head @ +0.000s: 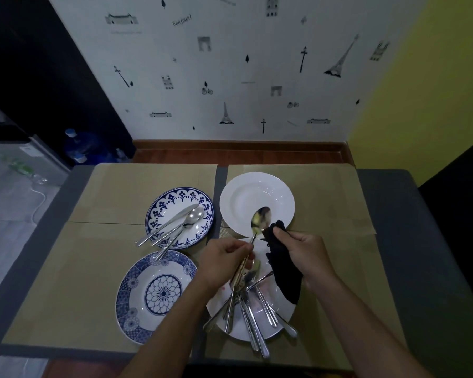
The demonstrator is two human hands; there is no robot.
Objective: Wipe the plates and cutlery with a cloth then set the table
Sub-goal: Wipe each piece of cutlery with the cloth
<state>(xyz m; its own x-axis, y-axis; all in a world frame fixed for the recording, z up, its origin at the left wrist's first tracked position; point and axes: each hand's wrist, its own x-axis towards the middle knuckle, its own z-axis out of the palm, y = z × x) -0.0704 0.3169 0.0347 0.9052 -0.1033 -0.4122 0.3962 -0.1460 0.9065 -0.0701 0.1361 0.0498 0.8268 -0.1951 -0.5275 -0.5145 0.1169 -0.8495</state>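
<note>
— What have your fingers got?
— My left hand [224, 257] pinches a spoon [261, 218] by the handle, bowl up over the white plate [246, 192]. My right hand [303, 249] grips the dark cloth [284, 276], perhaps touching the spoon's neck.
— The rest?
— More cutlery [253, 309] lies heaped on the near plate [238, 334].

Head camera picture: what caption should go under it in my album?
Left hand holds a spoon while right hand holds a dark cloth against it, above a plate of cutlery.
</note>
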